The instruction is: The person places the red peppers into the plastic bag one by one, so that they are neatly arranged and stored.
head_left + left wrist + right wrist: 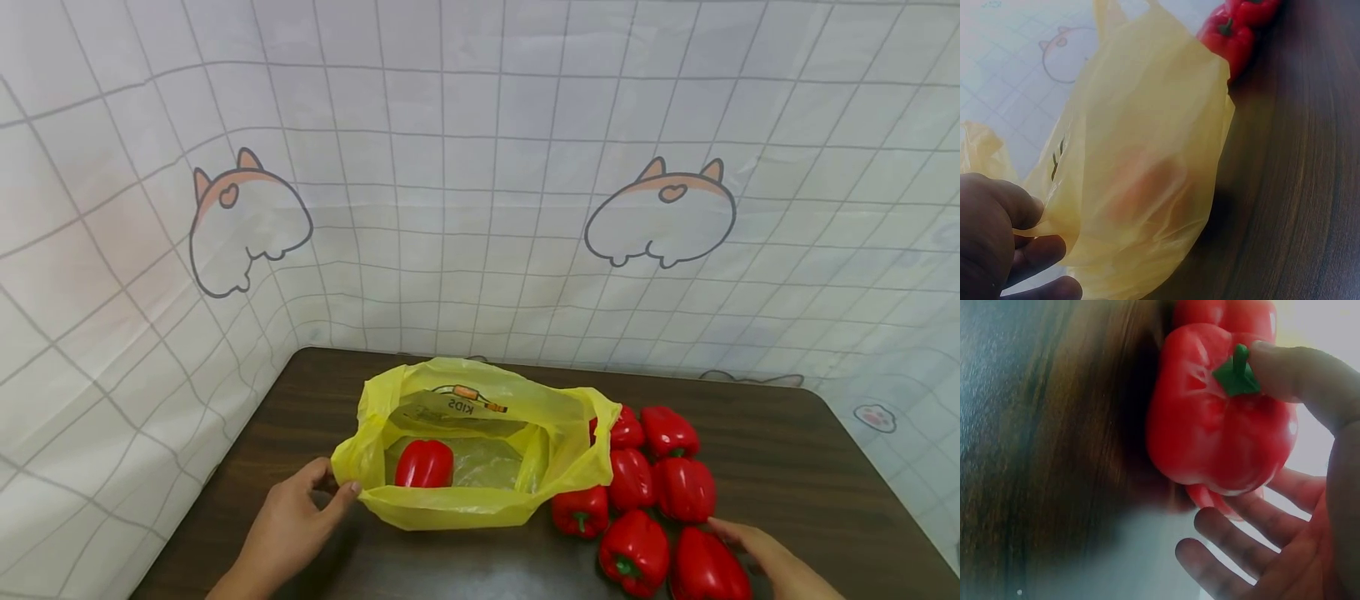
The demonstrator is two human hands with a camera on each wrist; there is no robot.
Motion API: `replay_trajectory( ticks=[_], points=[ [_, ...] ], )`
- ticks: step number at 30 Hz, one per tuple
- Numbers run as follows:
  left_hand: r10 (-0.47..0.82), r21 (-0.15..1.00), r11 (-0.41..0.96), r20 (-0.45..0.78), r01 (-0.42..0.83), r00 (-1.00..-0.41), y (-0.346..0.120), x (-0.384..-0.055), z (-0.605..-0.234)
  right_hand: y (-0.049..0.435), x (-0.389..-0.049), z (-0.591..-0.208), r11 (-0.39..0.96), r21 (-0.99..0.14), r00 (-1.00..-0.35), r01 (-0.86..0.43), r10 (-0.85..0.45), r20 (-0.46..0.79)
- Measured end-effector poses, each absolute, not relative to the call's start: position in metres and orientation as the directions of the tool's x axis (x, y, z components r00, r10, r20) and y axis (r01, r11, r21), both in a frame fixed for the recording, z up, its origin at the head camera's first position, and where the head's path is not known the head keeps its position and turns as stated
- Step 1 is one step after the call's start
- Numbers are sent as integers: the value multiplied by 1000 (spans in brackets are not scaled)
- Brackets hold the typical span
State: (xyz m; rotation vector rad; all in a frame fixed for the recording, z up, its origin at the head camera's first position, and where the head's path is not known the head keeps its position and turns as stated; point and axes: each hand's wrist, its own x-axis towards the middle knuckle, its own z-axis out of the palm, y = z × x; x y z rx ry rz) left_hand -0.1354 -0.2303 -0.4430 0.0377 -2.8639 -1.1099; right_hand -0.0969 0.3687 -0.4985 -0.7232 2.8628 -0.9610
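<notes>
Bagging check: one red bell pepper [425, 464] lying inside the yellow plastic bag [450, 512], seven visible outside.
By inspection, progress is appearing early: one pepper is sitting within the open-mouthed bag, while seven loose peppers [685, 489] are clustering on the worktop [795, 454], right of the bag, and are judged outstanding. The left hand [296, 515] is pinching the bag's left rim between thumb and fingers, its forearm angling in from the near side. The right hand [767, 556] is spreading its fingers, fairly straight, around the near-right pepper [708, 567], thumb resting by the green stem [1237, 377]; no firm grip is showing.
</notes>
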Motion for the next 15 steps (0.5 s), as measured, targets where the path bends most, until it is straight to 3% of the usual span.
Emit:
replay_trajectory(
  ticks=[6, 15],
  points=[
    [-47, 681, 733, 51, 0, -998, -230, -137, -444, 375, -96, -504, 666, -577, -867, -473, -467, 173],
    [-42, 680, 733, 54, 6, -998, -230, -138, -444, 379, -100, -505, 646, -625, -865, -438, -493, 96]
  ],
)
